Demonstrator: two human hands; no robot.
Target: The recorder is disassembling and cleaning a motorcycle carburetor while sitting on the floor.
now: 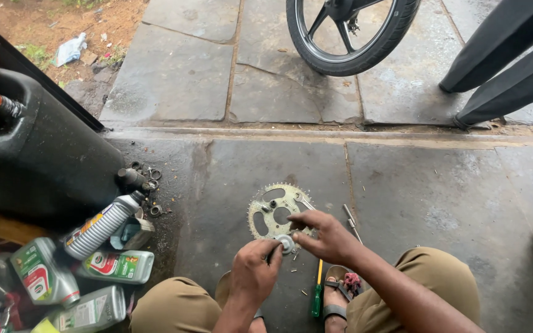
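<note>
My left hand point(253, 271) is curled into a loose fist at about six o'clock from the chain sprocket point(277, 209), fingers closed round a slim dark tool whose tip I can barely make out. It points up toward one o'clock, at the small round metal hub piece point(286, 243) sitting on the sprocket's lower rim. My right hand point(327, 237) comes in from four o'clock, palm down, thumb and fingertips pinched together over that same lower rim, pressing or steadying something there. I cannot tell whether it grips the hub piece or only rests on the sprocket. The two hands sit close together, almost touching, with the hub piece between them.

The sprocket lies flat on the dark concrete floor point(439, 203), teeth all round, cut-outs facing up. It lies directly ahead of both hands, toward twelve o'clock. The right hand is the nearer, since it overlaps the rim; the left stops just short of it.

At five o'clock from the sprocket a green-handled screwdriver point(318, 293) lies with its long axis running twelve to six, beside my sandalled foot point(339, 290). A thin metal rod point(351, 222) lies at three o'clock. Off at nine o'clock are oil bottles point(103, 246), loose washers point(153, 185) and a black jerrycan point(44, 160). A motorcycle wheel point(353, 31) stands at twelve o'clock, well apart.
</note>
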